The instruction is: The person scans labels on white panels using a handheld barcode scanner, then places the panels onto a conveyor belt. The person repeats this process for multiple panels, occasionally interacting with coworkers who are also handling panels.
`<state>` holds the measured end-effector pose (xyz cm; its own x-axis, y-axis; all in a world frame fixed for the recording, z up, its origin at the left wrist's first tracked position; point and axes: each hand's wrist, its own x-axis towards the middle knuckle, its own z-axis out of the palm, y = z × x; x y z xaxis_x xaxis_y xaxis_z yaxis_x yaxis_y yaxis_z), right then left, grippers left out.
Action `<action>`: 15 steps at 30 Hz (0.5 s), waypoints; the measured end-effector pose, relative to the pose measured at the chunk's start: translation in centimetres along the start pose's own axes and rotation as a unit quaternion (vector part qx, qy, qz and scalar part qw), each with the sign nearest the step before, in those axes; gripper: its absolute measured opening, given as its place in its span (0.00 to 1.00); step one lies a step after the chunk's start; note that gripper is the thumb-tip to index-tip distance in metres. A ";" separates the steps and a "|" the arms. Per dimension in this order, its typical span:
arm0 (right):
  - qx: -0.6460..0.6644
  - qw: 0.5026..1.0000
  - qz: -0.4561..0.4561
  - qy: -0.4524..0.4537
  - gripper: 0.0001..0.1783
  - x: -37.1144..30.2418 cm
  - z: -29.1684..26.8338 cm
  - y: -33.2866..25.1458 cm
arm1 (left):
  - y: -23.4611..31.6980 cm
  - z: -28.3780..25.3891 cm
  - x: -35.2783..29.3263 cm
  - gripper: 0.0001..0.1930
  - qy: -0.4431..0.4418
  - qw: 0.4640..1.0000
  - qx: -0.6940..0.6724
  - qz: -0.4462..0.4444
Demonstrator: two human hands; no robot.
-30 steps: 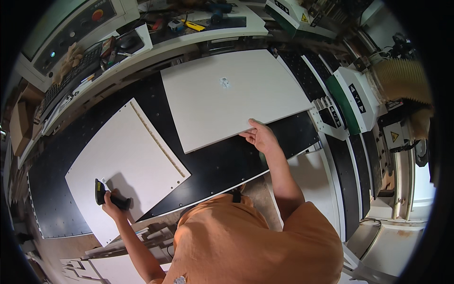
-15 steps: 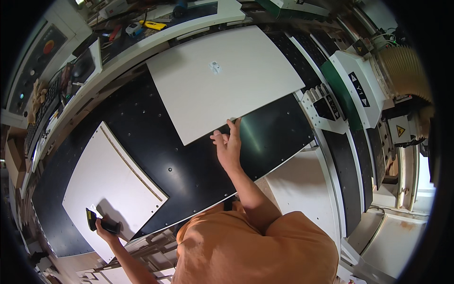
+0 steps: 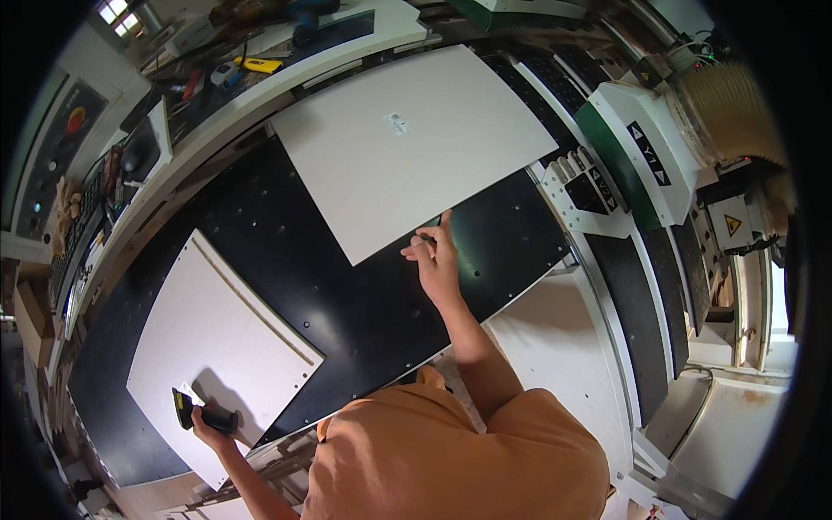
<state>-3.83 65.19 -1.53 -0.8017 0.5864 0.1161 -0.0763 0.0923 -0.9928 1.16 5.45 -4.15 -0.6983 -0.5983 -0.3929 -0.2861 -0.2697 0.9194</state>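
Note:
My left hand [image 3: 206, 426] is closed round the handle of a black and yellow handheld scanner [image 3: 184, 409]. The scanner hangs over a white panel [image 3: 221, 334] with a groove along one edge, its head beside a small label [image 3: 192, 394]. Farther off and to the right lies a larger white panel [image 3: 416, 156] bearing a printed label [image 3: 395, 124]. My right hand [image 3: 438, 260] is at this panel's near edge. Its index finger stretches to the edge, while the thumb and other fingers are bent and apart, with no held object visible.
Both panels lie on a black table [image 3: 364, 321] dotted with holes. A white clamp [image 3: 582, 195] stands by the larger panel's right corner. Beyond it are a green and white machine head [image 3: 641, 156] and a ribbed hose [image 3: 728, 113]. A tape measure [image 3: 227, 74] and yellow cutter [image 3: 260, 65] lie on the far ledge.
The view has turned slightly. The larger panel has shifted a little right, closer to the clamp, with my right hand moving along its edge. My left hand keeps hold of the scanner.

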 end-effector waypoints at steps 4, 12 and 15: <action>0.041 0.999 0.010 -0.025 0.12 -0.1 -0.2 0.6 | 0.7 1.5 -2.4 0.16 0.028 0.999 0.020 -0.009; 0.024 0.999 0.018 -0.019 0.13 0.4 -0.2 1.5 | 2.3 -5.9 -14.6 0.20 0.029 0.983 0.121 -0.133; -0.017 0.999 0.034 -0.006 0.14 -0.6 1.0 0.2 | 2.0 -10.3 -16.5 0.22 0.126 0.968 0.134 -0.171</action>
<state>-3.96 64.07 -1.79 -0.8112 0.5829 0.0476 -0.0013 0.0796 -0.9968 18.85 6.93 4.01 -0.3599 -0.6829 -0.6357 -0.6558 -0.2995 0.6930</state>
